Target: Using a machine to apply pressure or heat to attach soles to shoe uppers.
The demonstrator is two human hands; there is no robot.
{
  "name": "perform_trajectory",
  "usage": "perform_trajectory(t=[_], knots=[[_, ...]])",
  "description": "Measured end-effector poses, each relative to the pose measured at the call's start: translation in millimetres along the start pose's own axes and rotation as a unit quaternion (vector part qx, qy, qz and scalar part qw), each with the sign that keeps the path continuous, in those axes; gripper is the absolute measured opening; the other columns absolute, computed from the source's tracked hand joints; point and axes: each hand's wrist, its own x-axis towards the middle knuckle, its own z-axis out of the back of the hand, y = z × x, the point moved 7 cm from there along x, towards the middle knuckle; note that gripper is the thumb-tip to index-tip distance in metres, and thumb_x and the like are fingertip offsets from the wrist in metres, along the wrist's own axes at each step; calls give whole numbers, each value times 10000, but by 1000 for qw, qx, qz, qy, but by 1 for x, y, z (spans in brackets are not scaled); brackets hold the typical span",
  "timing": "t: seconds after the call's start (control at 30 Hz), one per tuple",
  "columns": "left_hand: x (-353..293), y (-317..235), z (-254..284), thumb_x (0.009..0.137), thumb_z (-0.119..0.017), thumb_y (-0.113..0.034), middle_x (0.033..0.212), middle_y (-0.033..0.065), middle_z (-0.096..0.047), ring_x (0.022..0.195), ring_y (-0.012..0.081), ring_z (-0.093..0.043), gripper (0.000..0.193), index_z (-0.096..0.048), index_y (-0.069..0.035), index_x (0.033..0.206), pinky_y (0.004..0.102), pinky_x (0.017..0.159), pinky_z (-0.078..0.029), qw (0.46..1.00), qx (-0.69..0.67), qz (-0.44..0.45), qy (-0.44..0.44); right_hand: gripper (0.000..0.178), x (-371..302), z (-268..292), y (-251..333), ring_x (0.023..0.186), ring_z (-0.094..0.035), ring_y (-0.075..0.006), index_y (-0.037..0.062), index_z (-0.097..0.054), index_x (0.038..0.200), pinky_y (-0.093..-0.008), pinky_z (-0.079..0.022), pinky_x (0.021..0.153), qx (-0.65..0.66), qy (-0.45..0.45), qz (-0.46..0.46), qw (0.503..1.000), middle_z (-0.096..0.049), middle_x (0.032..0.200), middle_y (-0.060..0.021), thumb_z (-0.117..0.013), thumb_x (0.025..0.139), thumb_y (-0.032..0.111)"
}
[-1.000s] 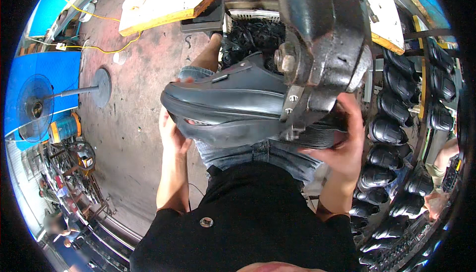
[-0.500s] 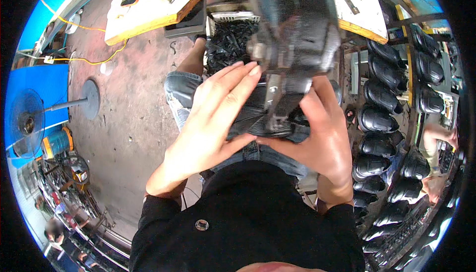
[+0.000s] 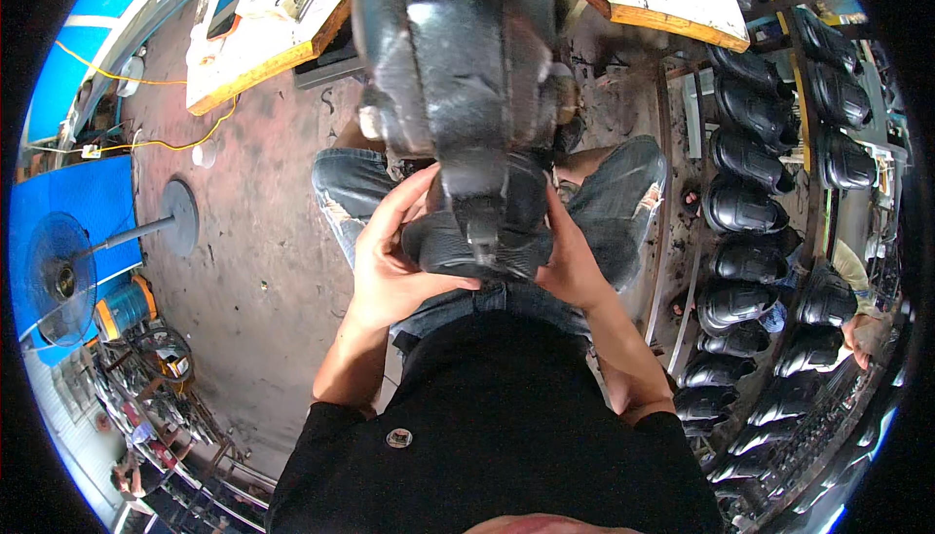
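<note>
A black shoe (image 3: 433, 247) with a creased, leathery surface is in both my hands, above my lap. My left hand (image 3: 390, 266) wraps its left side, thumb along the near edge and fingers behind. Around the right side curls my right hand (image 3: 578, 266), its fingers partly hidden. The dark, worn head of a machine (image 3: 458, 57) comes down from the top, and its narrow metal tip (image 3: 481, 227) sits over the middle of the shoe. This head hides the shoe's far part, so I cannot tell whether the tip touches it.
White worktops with yellow edges (image 3: 682, 25) flank the machine. Racks of black shoes (image 3: 745, 208) line the right, with another person's hand (image 3: 857, 339) beyond. A standing fan (image 3: 63, 276) and a yellow cable (image 3: 219, 134) are on the left.
The view has shifted, so the machine appears further left. My hands, spread around the shoe's near end before, now grip its two sides. The bin of black scraps is hidden behind the machine.
</note>
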Motion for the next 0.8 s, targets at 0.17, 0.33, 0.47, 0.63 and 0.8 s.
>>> perform_trajectory(t=[0.17,0.33,0.47,0.63,0.8], knots=[[-21,14,16,584,-973,29,1478,160,-533,1378,257,-509,1097,-400,30,1520,400,1115,-457,999,-26,3,-32,1119,1,3,24,1362,-490,-407,-7,-214,1612,-421,-407,1139,-106,85,29,990,-459,1502,-253,-893,751,214],[-13,12,2,645,-963,8,1383,136,-592,1289,245,-572,986,-429,35,1474,390,1075,-481,1000,-12,-5,-5,1115,-7,9,15,1361,-487,-411,13,-217,1617,-425,-415,1130,-68,47,28,996,-456,1498,-245,-888,744,191],[6,-10,-19,669,-948,25,1341,118,-610,1238,211,-602,919,-457,16,1446,382,1081,-482,998,1,-21,52,1121,-10,17,0,1371,-482,-407,24,-211,1622,-428,-406,1141,-35,37,-25,998,-449,1512,-235,-889,741,169],[10,-15,-23,687,-922,57,1339,152,-631,1204,251,-650,788,-525,17,1366,418,988,-574,998,-26,-53,26,1095,-4,43,31,1359,-487,-417,81,-255,1626,-422,-408,1140,-90,21,27,995,-464,1502,-220,-886,731,129],[9,-10,-21,698,-908,73,1266,140,-675,1146,245,-682,753,-535,13,1349,414,988,-577,1000,19,-14,2,1085,3,64,46,1321,-505,-425,95,-275,1623,-424,-420,1122,-132,41,1,990,-489,1463,-216,-885,725,115]])
